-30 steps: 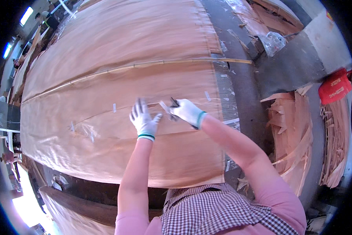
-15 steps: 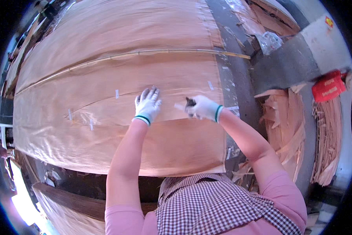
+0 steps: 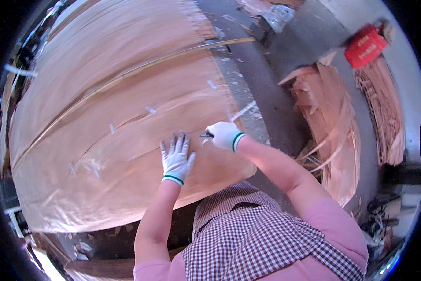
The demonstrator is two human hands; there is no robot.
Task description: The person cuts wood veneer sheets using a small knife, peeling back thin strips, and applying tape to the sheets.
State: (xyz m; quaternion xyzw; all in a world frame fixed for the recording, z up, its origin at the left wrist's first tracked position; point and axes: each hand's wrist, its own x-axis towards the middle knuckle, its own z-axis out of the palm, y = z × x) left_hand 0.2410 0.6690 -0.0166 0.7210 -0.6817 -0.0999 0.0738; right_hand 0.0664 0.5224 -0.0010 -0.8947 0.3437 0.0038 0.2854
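Note:
A wide, thin sheet of reddish-tan wood veneer point(image 3: 126, 187) lies before me, with a lengthwise seam and several short white tape pieces point(image 3: 150, 110) stuck on it. On the sheet, my left hand point(image 3: 177, 159), in a white glove with dirty fingertips, rests flat with fingers spread. Just right of it, my right hand point(image 3: 223, 136) is closed round a small dark tool point(image 3: 206, 135) whose tip points left. Most of that tool is hidden by the glove, so its kind does not show. A small pale scrap seems to hang under those fingers.
A long thin bamboo strip point(image 3: 168, 57) lies across the veneer beyond my hands. At the right, stacks of torn veneer point(image 3: 330, 126) and bundled strips point(image 3: 384, 112) stand on the grey floor, with a red bag point(image 3: 366, 46) on the bundle. A white strip point(image 3: 243, 111) sticks out past the sheet's right edge.
My view has turned rightward. My left hand has shifted nearer me along the sheet with fingers spread wider, uncovering a tape piece. The white strip at my right fingers shows less now.

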